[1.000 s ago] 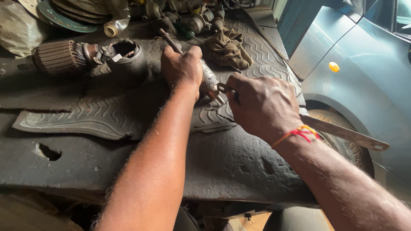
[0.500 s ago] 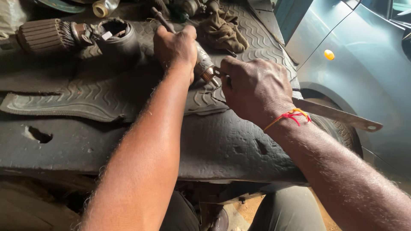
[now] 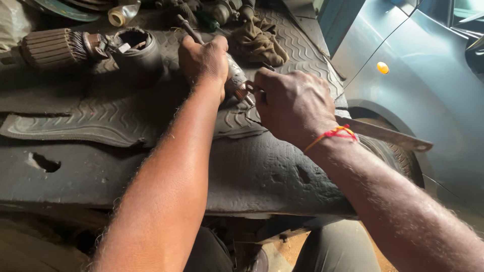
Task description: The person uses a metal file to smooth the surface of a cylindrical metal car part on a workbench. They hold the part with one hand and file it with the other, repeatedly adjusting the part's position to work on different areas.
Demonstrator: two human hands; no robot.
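My left hand [image 3: 204,59] is closed around a dirty cylindrical metal part [image 3: 236,80] whose thin shaft [image 3: 187,27] sticks out past my fingers toward the top. My right hand [image 3: 292,103], with a red and yellow thread around the wrist, grips a long flat metal blade [image 3: 388,135] whose free end points right beyond my wrist. The blade's other end is hidden under my right hand, close to the metal part's near end. Both hands work over black ribbed rubber mats [image 3: 101,121].
A ribbed armature [image 3: 53,48] and a dark cylindrical housing [image 3: 137,50] lie at the upper left. A brown rag [image 3: 259,43] sits beyond my hands. A grey-blue car body [image 3: 423,85] with an orange marker light and a tyre [image 3: 398,156] stands close on the right.
The view has shifted slightly; both hands stay on the metal part and the blade, with my right hand pressed a little closer to the part's end.
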